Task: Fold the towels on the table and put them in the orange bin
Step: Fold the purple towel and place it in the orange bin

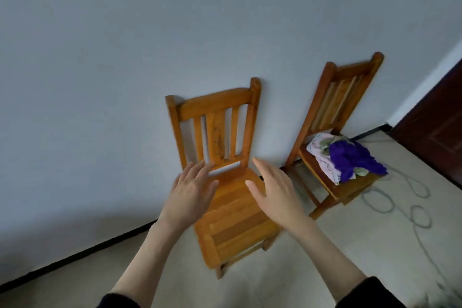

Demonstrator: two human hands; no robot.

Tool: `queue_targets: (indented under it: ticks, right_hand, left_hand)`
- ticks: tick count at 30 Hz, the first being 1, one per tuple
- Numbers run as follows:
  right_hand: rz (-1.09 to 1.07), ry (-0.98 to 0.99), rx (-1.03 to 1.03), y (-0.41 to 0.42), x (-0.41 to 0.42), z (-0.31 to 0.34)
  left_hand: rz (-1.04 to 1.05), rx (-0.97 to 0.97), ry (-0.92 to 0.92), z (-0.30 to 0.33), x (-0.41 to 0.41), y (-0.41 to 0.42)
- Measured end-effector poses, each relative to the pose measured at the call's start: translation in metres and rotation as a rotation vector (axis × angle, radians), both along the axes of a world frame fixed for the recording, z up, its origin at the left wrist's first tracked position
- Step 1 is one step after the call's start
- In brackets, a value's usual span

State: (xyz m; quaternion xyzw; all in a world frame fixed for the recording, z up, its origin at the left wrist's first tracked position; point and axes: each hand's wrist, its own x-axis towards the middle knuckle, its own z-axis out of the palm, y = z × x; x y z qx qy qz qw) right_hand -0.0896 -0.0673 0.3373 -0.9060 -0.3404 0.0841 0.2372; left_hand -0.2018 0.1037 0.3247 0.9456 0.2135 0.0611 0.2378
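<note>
A crumpled purple towel (353,157) lies on top of a pale pink patterned towel (322,155), both heaped on the seat of a wooden chair (350,87) at the right. My left hand (191,189) and my right hand (273,192) are stretched forward with straight fingers above the bare seat of a nearer wooden chair (232,220). Neither hand holds anything. No orange bin and no table are in view.
Both chairs stand against a white wall (150,45). A grey cable (410,207) loops across the pale floor to the right of the chairs. A dark brown door (440,130) fills the far right edge.
</note>
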Motion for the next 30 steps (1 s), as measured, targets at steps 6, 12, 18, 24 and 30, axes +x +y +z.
queue_targets:
  ticks: [6, 12, 18, 24, 30]
  right_hand:
    - [-0.263, 0.043, 0.015, -0.083, 0.094, -0.008]
    - [-0.361, 0.033, -0.003, -0.172, 0.192, -0.028]
    - [-0.415, 0.055, -0.053, -0.264, 0.299, -0.045]
    - [-0.405, 0.122, -0.113, -0.303, 0.383, -0.072]
    - [-0.354, 0.211, -0.143, -0.308, 0.464, -0.111]
  left_hand:
    - [-0.307, 0.004, 0.018, -0.005, 0.131, -0.054]
    - [-0.378, -0.06, 0.09, -0.029, 0.251, -0.136]
    - [-0.474, -0.065, 0.18, -0.049, 0.37, -0.227]
    - [-0.447, -0.153, 0.286, -0.086, 0.446, -0.27]
    - [-0.35, -0.236, 0.435, -0.139, 0.53, -0.276]
